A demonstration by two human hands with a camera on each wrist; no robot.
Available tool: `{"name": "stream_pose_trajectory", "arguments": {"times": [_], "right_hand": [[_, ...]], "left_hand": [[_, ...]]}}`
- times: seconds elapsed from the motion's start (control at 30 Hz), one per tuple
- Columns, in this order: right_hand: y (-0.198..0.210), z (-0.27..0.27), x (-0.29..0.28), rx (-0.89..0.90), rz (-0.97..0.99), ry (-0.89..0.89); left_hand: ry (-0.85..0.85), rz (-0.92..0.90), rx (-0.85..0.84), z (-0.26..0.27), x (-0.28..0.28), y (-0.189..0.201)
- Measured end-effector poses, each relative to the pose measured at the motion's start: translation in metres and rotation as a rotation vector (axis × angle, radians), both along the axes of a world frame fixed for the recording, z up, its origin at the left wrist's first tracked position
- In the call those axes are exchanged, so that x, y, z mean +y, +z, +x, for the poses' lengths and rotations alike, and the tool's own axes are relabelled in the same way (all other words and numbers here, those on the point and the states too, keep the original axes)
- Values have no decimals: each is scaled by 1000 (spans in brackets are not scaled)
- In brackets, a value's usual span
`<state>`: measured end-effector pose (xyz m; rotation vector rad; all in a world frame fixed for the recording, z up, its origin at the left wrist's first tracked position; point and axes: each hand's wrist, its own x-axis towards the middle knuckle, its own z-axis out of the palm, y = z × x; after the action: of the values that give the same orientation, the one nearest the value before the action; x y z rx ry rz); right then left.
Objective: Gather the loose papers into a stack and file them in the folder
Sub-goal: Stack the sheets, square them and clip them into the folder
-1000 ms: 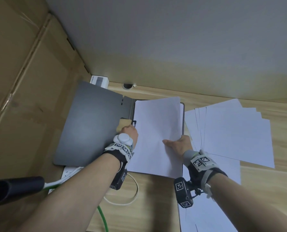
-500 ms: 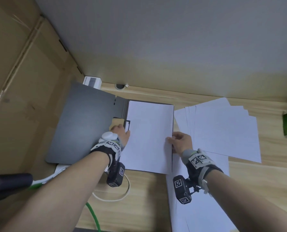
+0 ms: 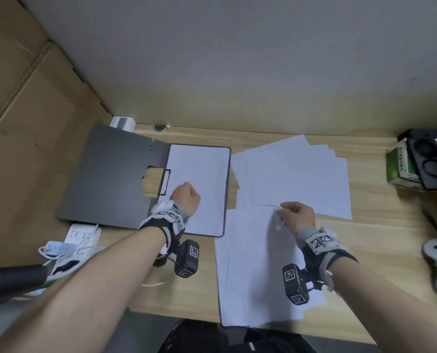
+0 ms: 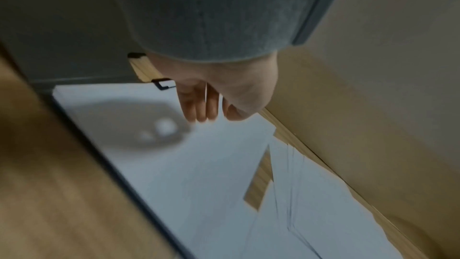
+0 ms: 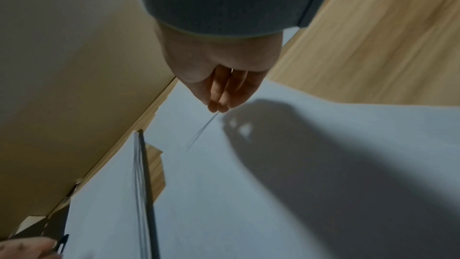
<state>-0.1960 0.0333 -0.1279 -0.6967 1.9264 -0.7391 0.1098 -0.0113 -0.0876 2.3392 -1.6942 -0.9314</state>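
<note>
Nearest, at six o'clock, a long run of loose white paper sheets (image 3: 253, 271) lies on the pale wooden desk (image 3: 380, 263). Above it the right hand (image 3: 297, 215) hovers with relaxed fingers (image 5: 219, 103) hanging down to a lifted sheet edge; whether they have hold of it I cannot tell. At nine o'clock from it the left hand (image 3: 185, 197) hangs over the white filed sheets (image 3: 199, 174) with straight fingers (image 4: 199, 105) holding nothing. Those sheets sit in the right half of the open dark grey folder (image 3: 110, 174), just beside its black wire clip (image 3: 164, 182). At one o'clock a fanned pile of white paper (image 3: 299, 174) waits, partly overlapping the near run. To do this step well, I judge the right hand should pinch one edge, sweep the fan and the near sheets together and square them before sliding them across, while the left hand steadies the filed sheets. At three o'clock stands a green and white carton (image 3: 401, 164); its print is too blurred to read.
</note>
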Motion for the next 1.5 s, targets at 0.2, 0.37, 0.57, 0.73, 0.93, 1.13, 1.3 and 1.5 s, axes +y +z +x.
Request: {"name": "stream_pose_trajectory", "arguments": {"times": [0.2,0.37,0.57,0.73,0.93,1.13,1.3,1.5], "right_hand": [[-16,-46,52,323,108,130],[-10,-48,86,478,149,384],[-10,-57,114,457,198,498],[-1,-74,134,580,192,310],[-7,-100,147,608,365,353],[-11,-102,149,395,289,183],[-8,-130,160,315,292,150],[22,-147,159,178,190,143]], "left_hand": [[9,80,124,-67,78,-8],[-328,233,-11,-89,134,-22],[-528,280,-64,-105,151,-34],[-632,253,-41,-127,142,-34],[-668,166,-132,-154,136,-47],[-668,120,-81,-140,132,-51],[-664,185,-104,-131,125,-42],[-694,258,-64,-137,106,-24]]}}
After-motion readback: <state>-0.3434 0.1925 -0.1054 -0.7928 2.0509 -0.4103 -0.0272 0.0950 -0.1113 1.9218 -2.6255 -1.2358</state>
